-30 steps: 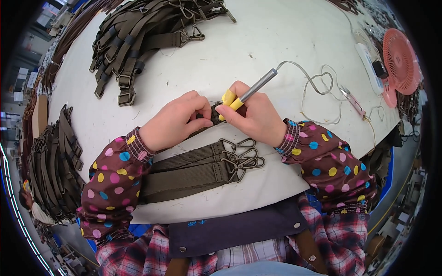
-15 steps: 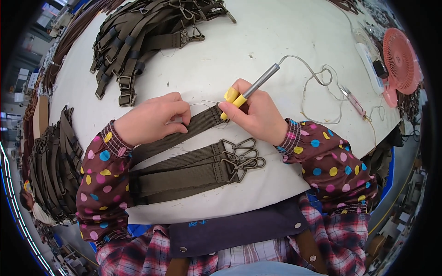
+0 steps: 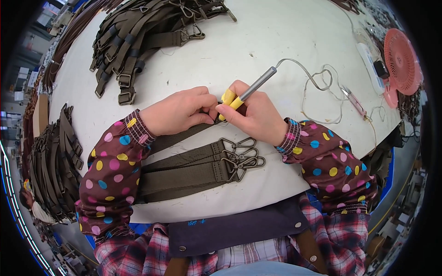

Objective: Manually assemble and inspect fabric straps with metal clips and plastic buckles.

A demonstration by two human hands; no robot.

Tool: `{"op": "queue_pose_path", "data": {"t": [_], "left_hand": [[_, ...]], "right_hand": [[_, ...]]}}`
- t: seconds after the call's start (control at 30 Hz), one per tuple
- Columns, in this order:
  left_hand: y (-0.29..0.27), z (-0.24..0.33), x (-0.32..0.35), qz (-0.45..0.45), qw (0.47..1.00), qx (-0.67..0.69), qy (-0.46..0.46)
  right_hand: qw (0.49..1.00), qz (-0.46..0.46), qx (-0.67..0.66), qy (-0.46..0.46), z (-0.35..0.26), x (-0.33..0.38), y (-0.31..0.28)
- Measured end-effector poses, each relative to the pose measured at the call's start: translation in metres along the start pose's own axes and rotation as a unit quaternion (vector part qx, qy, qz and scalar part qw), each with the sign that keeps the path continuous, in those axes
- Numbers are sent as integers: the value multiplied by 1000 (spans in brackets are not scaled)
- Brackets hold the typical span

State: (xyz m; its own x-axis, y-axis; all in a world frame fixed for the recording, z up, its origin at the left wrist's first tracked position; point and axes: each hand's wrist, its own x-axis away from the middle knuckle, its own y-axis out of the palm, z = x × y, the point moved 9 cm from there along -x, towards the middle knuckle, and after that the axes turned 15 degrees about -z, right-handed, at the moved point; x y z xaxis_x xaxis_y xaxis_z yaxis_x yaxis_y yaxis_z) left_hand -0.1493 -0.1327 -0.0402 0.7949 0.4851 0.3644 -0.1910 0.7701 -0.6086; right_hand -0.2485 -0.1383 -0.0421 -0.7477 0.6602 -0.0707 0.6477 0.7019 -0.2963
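Strap (image 3: 186,134) under curled left fingers (image 3: 207,100)

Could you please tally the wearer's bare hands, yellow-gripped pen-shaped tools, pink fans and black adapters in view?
Bare hands: 2 (left hand, right hand)
Yellow-gripped pen-shaped tool, held in the right hand: 1
Pink fan: 1
Black adapter: 1
Total: 5

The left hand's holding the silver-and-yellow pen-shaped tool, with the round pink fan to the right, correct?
No, the head view shows the right hand holding the silver-and-yellow pen-shaped tool; the round pink fan is to the right.
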Motion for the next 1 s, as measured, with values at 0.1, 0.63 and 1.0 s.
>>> {"op": "queue_pose_path", "data": {"t": [0.1, 0.63, 1.0], "left_hand": [[-1, 1, 1, 15, 1000, -2, -1], [-1, 0, 2, 41, 999, -2, -2], [-1, -2, 3, 43, 999, -5, -13]], "right_hand": [[1000, 1, 14, 0, 0, 0, 0], [998, -3, 63, -1, 2, -1, 2], [997, -2, 75, 5, 1, -1, 1]]}}
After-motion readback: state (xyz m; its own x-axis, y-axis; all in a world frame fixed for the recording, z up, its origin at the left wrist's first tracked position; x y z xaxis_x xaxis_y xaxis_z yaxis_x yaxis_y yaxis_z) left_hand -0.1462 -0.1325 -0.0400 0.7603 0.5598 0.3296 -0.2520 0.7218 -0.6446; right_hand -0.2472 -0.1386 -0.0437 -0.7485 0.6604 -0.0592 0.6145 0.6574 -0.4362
